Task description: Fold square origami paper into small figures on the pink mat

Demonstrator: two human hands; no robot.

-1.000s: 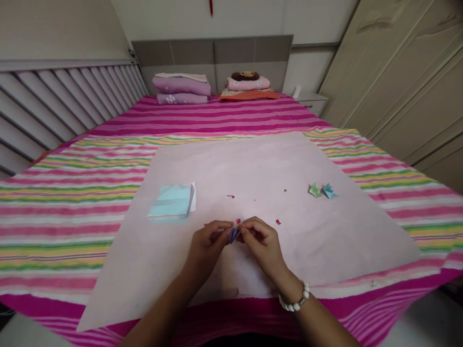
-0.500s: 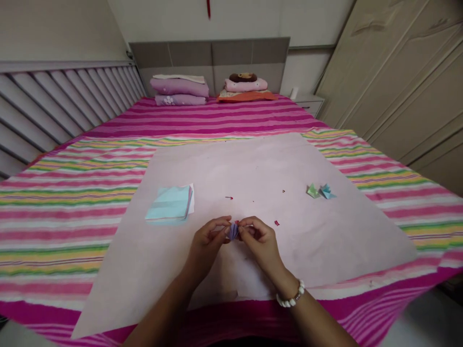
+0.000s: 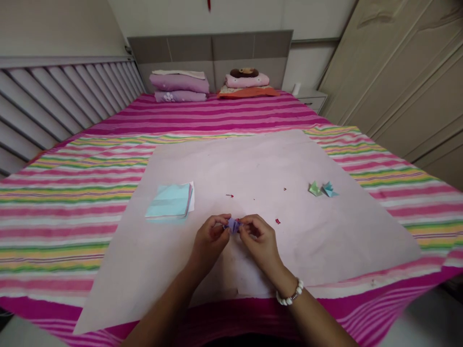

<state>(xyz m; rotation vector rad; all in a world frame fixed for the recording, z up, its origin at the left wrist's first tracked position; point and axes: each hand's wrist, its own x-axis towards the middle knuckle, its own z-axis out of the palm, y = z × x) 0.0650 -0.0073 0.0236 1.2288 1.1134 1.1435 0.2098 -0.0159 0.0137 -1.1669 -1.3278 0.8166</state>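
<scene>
My left hand (image 3: 210,238) and my right hand (image 3: 258,238) meet over a large pale pink sheet (image 3: 325,241) spread on the bed. Both pinch a small folded purple paper piece (image 3: 232,224) between fingertips, the left on its left side and the right on its right side. The piece sits just above the sheet. A white bead bracelet (image 3: 289,296) circles my right wrist.
A stack of light blue paper squares (image 3: 170,202) lies left of my hands. Two small folded figures, one green (image 3: 314,189) and one blue (image 3: 329,190), sit to the right. Tiny red scraps (image 3: 278,221) dot the sheet. Folded bedding (image 3: 179,86) lies at the headboard; wardrobe doors (image 3: 408,82) stand right.
My hands have shifted slightly away from me on the sheet while working the purple piece, which now shows more spread between the fingertips. The camera view moved a little.
</scene>
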